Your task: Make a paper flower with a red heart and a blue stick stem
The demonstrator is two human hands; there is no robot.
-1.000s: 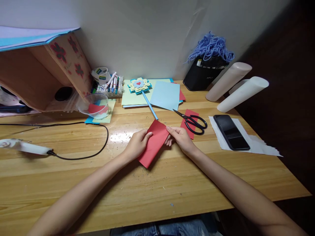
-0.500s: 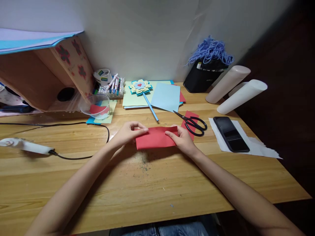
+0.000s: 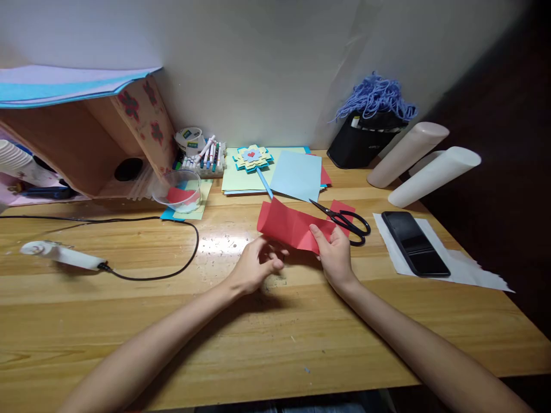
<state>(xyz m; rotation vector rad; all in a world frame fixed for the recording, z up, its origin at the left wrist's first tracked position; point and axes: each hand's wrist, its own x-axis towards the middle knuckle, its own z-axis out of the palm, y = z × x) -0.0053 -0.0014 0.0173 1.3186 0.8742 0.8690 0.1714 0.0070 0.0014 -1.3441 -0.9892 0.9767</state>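
Red paper sheet (image 3: 293,227), creased with a fold line down its middle, raised off the wooden desk (image 3: 258,338) near the desk's centre, toward the back edge. Right hand (image 3: 336,258) pinches its lower right corner, thumb on top, fingers underneath. Left hand (image 3: 256,267) just left of and below the sheet, resting on the desk, fingers loosely curled, grasping nothing, apart from the paper. Black-handled scissors (image 3: 346,221) lie just right of the sheet on a second red scrap (image 3: 345,209). Behind, against the back edge: stack of coloured paper (image 3: 241,175) with a light blue sheet (image 3: 297,175) on top, and a layered paper flower on a blue stick (image 3: 253,158). Left of the stack, a rack of markers (image 3: 205,157), a tape roll (image 3: 189,137), a clear plastic bowl (image 3: 181,189) with a red scrap inside. Far left edge: white glue gun (image 3: 60,255), its black cord (image 3: 172,269) looping across the desk. Right side: black phone (image 3: 415,243) on white paper (image 3: 469,269); two cream cylinders (image 3: 424,166); black container topped with blue yarn (image 3: 373,123) at the back right.
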